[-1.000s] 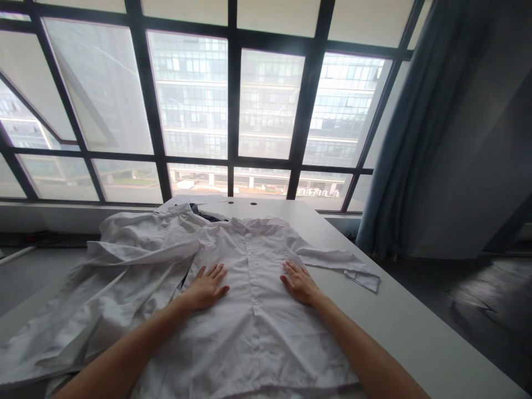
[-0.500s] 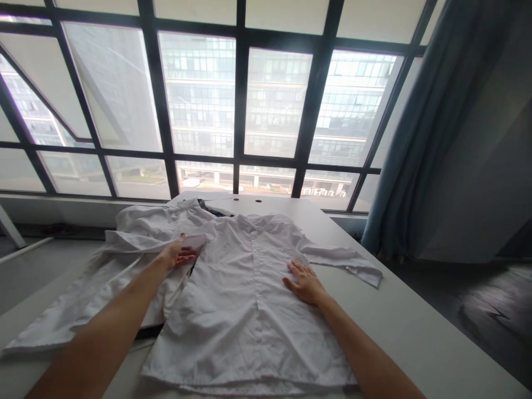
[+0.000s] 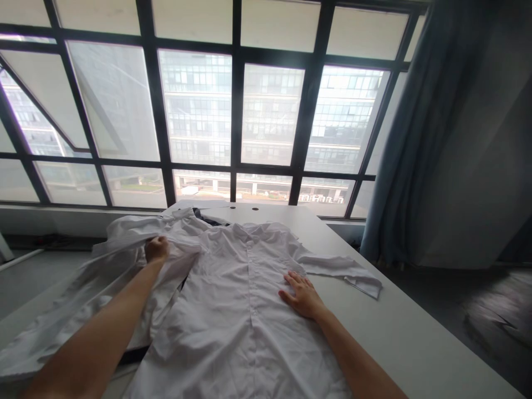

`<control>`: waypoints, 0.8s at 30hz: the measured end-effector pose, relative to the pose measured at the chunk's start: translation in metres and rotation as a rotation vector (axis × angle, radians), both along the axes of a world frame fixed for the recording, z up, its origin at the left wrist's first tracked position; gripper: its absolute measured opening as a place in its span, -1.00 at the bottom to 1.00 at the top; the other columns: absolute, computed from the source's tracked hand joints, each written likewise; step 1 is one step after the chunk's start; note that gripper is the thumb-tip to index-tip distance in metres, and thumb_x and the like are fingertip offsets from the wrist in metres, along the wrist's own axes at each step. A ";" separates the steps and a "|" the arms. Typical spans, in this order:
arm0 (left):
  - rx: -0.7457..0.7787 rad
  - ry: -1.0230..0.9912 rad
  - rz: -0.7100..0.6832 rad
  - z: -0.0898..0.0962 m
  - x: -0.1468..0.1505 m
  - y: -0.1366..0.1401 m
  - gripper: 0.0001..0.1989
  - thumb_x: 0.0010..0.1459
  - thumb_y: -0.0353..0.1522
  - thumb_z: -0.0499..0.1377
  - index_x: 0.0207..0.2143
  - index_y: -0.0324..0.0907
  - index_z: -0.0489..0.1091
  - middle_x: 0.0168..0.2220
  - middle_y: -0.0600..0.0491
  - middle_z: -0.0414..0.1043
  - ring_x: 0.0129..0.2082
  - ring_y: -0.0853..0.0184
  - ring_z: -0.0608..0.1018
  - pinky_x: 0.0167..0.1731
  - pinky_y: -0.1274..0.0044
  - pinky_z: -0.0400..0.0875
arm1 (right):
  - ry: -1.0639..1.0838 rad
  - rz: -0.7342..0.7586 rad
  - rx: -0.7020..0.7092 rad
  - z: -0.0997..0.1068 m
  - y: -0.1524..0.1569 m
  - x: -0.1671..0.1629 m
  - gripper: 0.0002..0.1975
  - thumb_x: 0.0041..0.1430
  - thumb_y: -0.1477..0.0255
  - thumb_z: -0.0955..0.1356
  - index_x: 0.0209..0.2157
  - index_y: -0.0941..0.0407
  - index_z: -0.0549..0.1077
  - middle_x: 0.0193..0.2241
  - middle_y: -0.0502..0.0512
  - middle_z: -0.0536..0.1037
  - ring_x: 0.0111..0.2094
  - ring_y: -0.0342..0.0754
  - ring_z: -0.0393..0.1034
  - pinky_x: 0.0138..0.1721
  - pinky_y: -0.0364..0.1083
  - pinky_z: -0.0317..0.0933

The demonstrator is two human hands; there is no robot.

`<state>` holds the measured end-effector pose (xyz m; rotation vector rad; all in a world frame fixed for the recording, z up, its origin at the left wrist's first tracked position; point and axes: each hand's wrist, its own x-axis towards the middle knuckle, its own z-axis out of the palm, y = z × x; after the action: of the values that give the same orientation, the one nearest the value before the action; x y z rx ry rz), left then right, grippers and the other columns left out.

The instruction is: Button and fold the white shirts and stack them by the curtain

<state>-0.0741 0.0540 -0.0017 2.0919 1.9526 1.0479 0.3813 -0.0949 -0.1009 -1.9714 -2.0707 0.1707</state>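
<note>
A white button-up shirt [image 3: 233, 310] lies spread on the table, front side up, its collar toward the window. My right hand [image 3: 303, 293] rests flat on the right part of its front, fingers apart. My left hand [image 3: 158, 249] is closed on the shirt's left sleeve [image 3: 180, 247], which stretches out to the left. Beneath and beside that sleeve is another white garment [image 3: 124, 227], crumpled. The fingertips of my left hand are hidden. The shirt's right sleeve [image 3: 332, 263] extends over the table with its cuff near the edge.
The white table [image 3: 399, 338] runs toward the window [image 3: 270, 116], with two dark round holes near its far end. A blue-grey curtain [image 3: 411, 166] hangs at the right. Dark items lie partly under the garments. A blurred grey shape sits at the lower right.
My left hand has moved left and closed on the sleeve, drawing it outward. My right hand stays flat on the shirt front. The camera view has tilted up slightly.
</note>
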 end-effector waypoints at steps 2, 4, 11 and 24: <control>0.079 0.058 0.002 0.001 0.018 -0.004 -0.56 0.32 -0.34 -0.19 -0.12 -0.33 0.45 -0.15 -0.25 0.50 0.13 -0.03 0.38 0.16 0.09 0.19 | 0.006 -0.002 -0.005 0.001 0.000 -0.001 -0.30 0.24 0.00 0.23 0.28 0.11 0.26 0.35 0.23 0.13 0.36 0.14 -0.03 0.35 0.19 -0.20; 0.139 0.185 -0.161 -0.004 0.042 -0.015 -0.63 0.30 -0.31 -0.10 -0.20 -0.23 0.48 -0.11 -0.17 0.50 0.17 0.06 0.34 0.26 0.16 0.07 | 0.013 0.003 -0.005 0.002 -0.001 0.000 -0.30 0.24 0.01 0.24 0.27 0.12 0.26 0.34 0.24 0.14 0.36 0.15 -0.03 0.35 0.20 -0.20; 0.066 0.762 -0.990 -0.041 0.103 -0.070 -0.67 0.21 -0.43 0.01 -0.07 -0.09 0.49 0.34 0.11 0.14 0.37 0.20 0.07 0.37 0.26 -0.22 | 0.194 0.070 0.161 0.001 0.000 0.000 -0.52 0.27 0.18 0.26 0.11 0.13 0.44 0.15 0.26 0.43 0.20 0.14 0.28 0.25 0.13 0.08; 0.100 0.592 -0.617 -0.061 0.080 -0.055 -0.38 0.00 -0.54 0.07 0.18 -0.14 0.27 0.19 -0.10 0.31 0.22 0.10 0.31 0.24 0.22 0.13 | -0.104 0.132 0.113 0.043 0.053 -0.051 -0.67 0.07 0.58 0.30 -0.15 0.10 0.57 0.14 0.20 0.45 0.29 0.14 0.12 0.32 0.18 -0.20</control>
<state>0.0064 -0.0012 -0.0625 3.0141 1.2302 0.4366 0.3306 -0.0415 -0.0583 -1.8147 -2.2239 -0.0230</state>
